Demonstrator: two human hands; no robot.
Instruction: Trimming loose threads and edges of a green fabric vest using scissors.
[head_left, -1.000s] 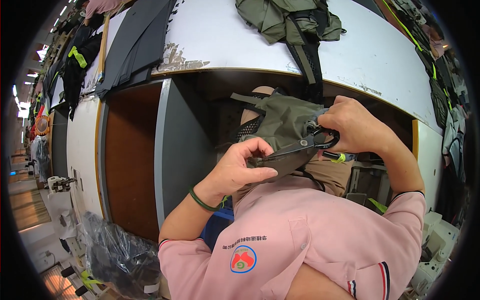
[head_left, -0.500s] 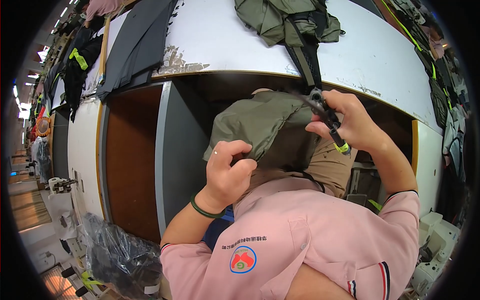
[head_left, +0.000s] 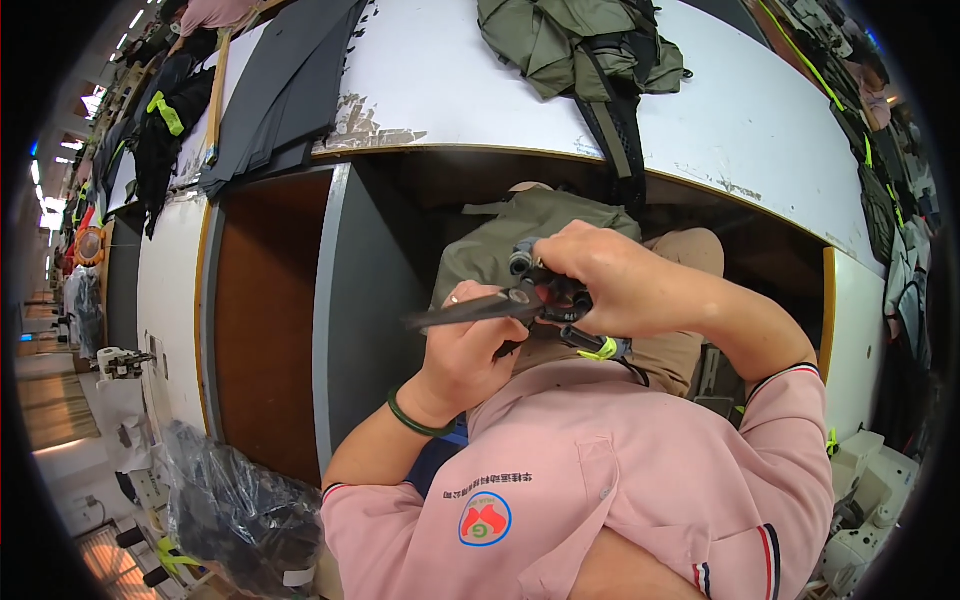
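Note:
My right hand (head_left: 610,275) is wrapped round the handles of dark scissors (head_left: 518,297), whose blades point left and cross over my left hand. A bright yellow-green strip (head_left: 605,349) hangs at the handle end. Below the blades my left hand (head_left: 462,350) is closed at the near edge of an olive-green fabric piece (head_left: 500,240) lying over my lap; a green bangle (head_left: 412,422) circles that wrist. The blades hide part of the left fingers, and their tips are blurred.
A white worktable (head_left: 430,60) with a worn front edge stands ahead. On it lie an olive backpack (head_left: 545,45) with straps over the edge and dark grey panels (head_left: 285,80). A grey divider (head_left: 365,290) stands under it. Lower left is a plastic-wrapped bundle (head_left: 235,510).
My right hand has swung left with the scissors, from beside the hanging strap to over my left hand. The fabric has sunk and bunched, and my left hand has shifted slightly.

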